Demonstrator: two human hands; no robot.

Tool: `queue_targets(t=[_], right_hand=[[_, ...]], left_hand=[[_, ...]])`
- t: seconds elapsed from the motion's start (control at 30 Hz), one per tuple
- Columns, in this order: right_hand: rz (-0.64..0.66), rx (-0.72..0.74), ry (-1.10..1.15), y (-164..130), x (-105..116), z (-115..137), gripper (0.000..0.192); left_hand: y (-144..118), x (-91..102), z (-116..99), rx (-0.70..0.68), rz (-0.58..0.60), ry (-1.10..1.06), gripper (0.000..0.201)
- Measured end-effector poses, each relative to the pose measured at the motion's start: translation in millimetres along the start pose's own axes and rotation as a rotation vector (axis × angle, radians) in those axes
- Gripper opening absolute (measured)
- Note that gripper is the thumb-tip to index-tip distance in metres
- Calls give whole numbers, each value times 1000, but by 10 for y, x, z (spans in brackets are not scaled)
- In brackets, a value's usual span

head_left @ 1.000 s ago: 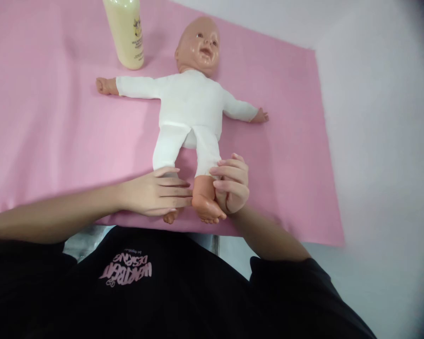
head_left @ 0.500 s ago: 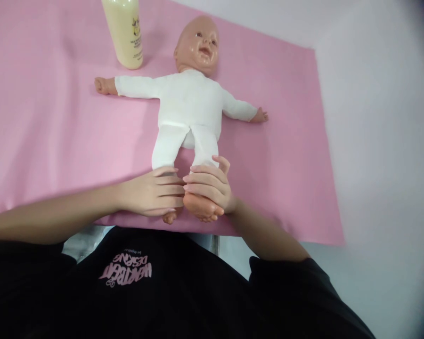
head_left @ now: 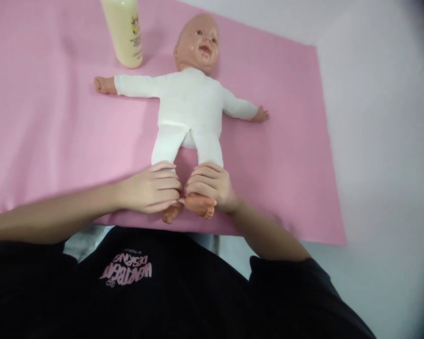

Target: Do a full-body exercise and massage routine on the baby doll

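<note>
A baby doll (head_left: pixel 191 106) in a white suit lies on its back on a pink mat (head_left: pixel 49 127), arms spread, head at the far end. My left hand (head_left: pixel 150 190) is closed over the doll's ankle on the left side; the bare foot pokes out below my fingers. My right hand (head_left: pixel 212 186) wraps over the other ankle, and that foot's toes show under my fingers near the mat's near edge.
A cream lotion bottle (head_left: pixel 123 30) stands on the mat at the far left of the doll's head. The mat lies on a pale grey surface (head_left: pixel 374 141) that extends to the right. My black shirt fills the bottom of the view.
My right hand slid from the side of the doll's foot up over its top and ankle, lowering the raised foot toward the mat. My left hand stayed on the other ankle.
</note>
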State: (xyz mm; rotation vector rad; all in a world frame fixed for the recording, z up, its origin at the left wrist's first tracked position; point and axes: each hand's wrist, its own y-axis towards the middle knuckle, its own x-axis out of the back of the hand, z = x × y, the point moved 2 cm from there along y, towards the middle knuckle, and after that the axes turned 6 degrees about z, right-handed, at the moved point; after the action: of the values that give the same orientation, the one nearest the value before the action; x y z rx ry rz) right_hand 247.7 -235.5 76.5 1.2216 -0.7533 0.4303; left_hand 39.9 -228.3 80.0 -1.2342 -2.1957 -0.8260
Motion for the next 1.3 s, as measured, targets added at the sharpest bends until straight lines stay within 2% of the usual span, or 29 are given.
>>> queue_targets(t=[0.23,0.4,0.53,0.73,0.87,1.07,1.17,1.3], right_hand=[[73,-78,91,-10,39,11,36],[69,-84,126,-7,48,33,30],[74,-91,154,3,58,64,23],[54,-94,169,20,77,105,13],[29,-61,153,21,58,125,12],[-1,77,100,20,26,153,17],[34,90,125,24,32,155,12],[45,91,198,26,54,153,19]], left_hand=[[10,-2,10,34,53,85,22],[-1,-10,16,-11,10,67,20],[-16,-36,12,-89,14,218,21],[-14,-52,-32,-205,-28,440,32],[-7,-50,-53,-219,-40,493,32],[-15,-63,-42,-214,0,464,33],[-16,-68,-36,-209,11,448,33],[-15,-75,-41,-216,4,449,35]])
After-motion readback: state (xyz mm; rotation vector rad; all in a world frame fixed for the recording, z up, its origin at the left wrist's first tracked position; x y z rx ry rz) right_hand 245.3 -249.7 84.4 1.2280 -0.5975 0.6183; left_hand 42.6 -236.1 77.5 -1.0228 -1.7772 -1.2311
